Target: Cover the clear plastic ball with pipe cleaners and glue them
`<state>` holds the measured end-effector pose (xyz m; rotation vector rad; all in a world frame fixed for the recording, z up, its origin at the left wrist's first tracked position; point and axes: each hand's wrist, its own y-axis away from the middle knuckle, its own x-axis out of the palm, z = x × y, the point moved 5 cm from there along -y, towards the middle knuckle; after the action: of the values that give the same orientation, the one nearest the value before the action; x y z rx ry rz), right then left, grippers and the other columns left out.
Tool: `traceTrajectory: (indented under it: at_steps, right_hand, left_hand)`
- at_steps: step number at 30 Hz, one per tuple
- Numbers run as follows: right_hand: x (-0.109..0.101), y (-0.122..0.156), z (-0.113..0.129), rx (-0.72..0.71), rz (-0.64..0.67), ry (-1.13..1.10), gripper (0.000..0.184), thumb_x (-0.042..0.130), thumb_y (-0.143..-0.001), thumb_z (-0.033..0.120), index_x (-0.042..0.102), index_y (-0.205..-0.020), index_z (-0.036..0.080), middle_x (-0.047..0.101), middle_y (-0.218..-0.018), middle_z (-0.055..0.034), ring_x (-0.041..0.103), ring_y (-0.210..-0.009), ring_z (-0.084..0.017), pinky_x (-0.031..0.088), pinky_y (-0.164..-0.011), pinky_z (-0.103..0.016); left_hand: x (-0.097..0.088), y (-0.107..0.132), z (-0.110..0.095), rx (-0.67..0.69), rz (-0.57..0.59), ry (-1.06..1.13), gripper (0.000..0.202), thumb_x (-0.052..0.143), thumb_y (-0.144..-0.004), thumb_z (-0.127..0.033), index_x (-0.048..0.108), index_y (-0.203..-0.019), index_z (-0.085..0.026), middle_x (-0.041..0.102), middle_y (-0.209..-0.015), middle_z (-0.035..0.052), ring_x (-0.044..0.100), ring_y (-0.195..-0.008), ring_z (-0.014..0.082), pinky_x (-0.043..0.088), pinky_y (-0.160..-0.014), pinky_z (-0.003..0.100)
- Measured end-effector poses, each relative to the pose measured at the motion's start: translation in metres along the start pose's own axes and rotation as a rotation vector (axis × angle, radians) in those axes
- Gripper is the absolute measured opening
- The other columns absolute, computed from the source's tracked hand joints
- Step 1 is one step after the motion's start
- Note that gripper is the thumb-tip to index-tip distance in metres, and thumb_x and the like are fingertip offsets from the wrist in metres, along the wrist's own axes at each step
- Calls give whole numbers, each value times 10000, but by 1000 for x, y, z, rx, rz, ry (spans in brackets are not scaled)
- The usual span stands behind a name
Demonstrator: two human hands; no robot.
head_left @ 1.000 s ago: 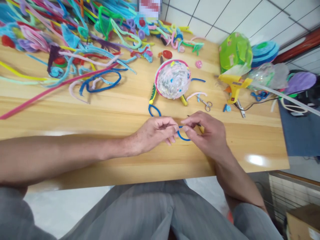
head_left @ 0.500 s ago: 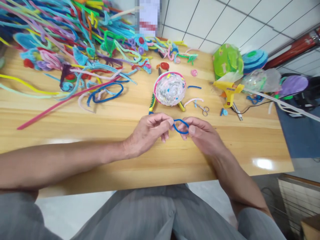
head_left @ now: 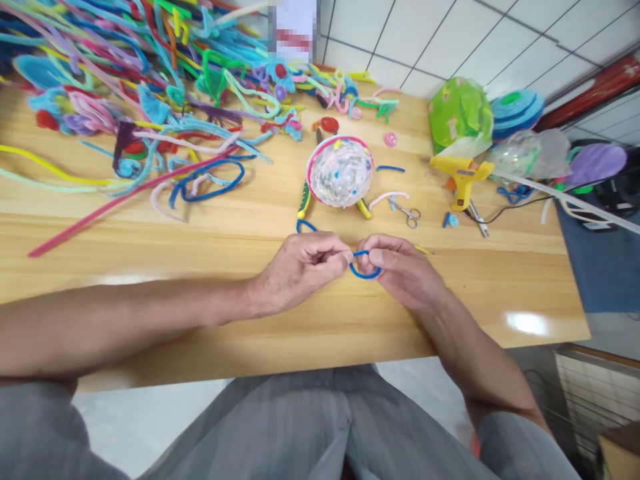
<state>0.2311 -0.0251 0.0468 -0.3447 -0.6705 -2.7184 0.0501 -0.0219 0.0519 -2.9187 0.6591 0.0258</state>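
Between my two hands is a blue pipe cleaner (head_left: 366, 275) bent into a small loop. My left hand (head_left: 305, 270) pinches the loop's left side between thumb and finger. My right hand (head_left: 405, 267) is closed on its right side, the thumb pressed on the blue stem. Just beyond the hands a round, speckled white bowl shape (head_left: 341, 175) with a pink rim rests on pliers with green and yellow handles (head_left: 304, 200). A second bit of blue pipe cleaner (head_left: 306, 225) shows behind my left hand.
A large heap of coloured pipe cleaners (head_left: 165, 80) covers the back left. Small scissors (head_left: 407, 213) lie right of the bowl shape. A yellow glue gun (head_left: 463, 179) with its cord, a green wrapped bundle (head_left: 460, 117) and a blue disc stack (head_left: 517, 110) are at the right.
The blue loop has become rounder and sits slightly lower. My right thumb has shifted up along it, and my left fingers have curled in more.
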Motion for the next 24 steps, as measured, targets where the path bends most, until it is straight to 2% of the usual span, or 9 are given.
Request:
traceTrajectory:
  at_steps: [6, 11, 15, 19, 21, 24]
  right_hand:
    - [-1, 0, -4, 28, 11, -7, 336, 1019, -714, 451, 798, -763, 203, 676, -714, 0, 547, -662, -126, 416, -664, -284]
    - [4, -2, -5, 59, 73, 17, 400, 975, -760, 531, 775, -738, 185, 651, -703, -3, 513, -646, -125, 387, -640, -285]
    - [6, -3, -5, 92, 108, 85, 420, 965, -754, 481, 686, -642, 188, 575, -615, 28, 451, -593, -108, 339, -607, -281]
    - [4, -3, -4, 103, 125, 207, 401, 931, -766, 463, 663, -643, 191, 552, -596, 38, 409, -573, -99, 303, -588, -280]
    - [2, -2, -2, 107, 123, 256, 394, 905, -783, 466, 661, -641, 191, 543, -587, 37, 402, -568, -101, 286, -574, -284]
    - [0, 0, 3, 49, 84, 275, 378, 851, -836, 487, 673, -677, 194, 554, -612, 31, 438, -584, -112, 318, -583, -289]
  left_hand:
    - [0, 1, -2, 45, 11, -5, 177, 650, -936, -200, 731, -784, -157, 653, -693, -21, 527, -614, 81, 422, -599, 199]
    - [2, 0, -1, 80, 48, -29, 179, 629, -939, -201, 724, -795, -155, 629, -684, -28, 504, -602, 74, 401, -587, 193]
    - [4, 1, -3, 129, 79, -96, 184, 614, -941, -172, 683, -772, -157, 583, -663, -40, 480, -597, 69, 390, -599, 198]
    - [6, 3, -5, 172, 109, -178, 219, 588, -940, -144, 628, -725, -163, 544, -639, -46, 466, -594, 71, 371, -596, 206]
    - [7, 3, -5, 168, 121, -172, 237, 586, -942, -150, 615, -707, -164, 522, -625, -52, 451, -585, 68, 362, -588, 202]
    - [5, 1, -2, 89, 111, -106, 216, 607, -962, -206, 671, -761, -160, 553, -646, -44, 456, -583, 71, 367, -570, 195]
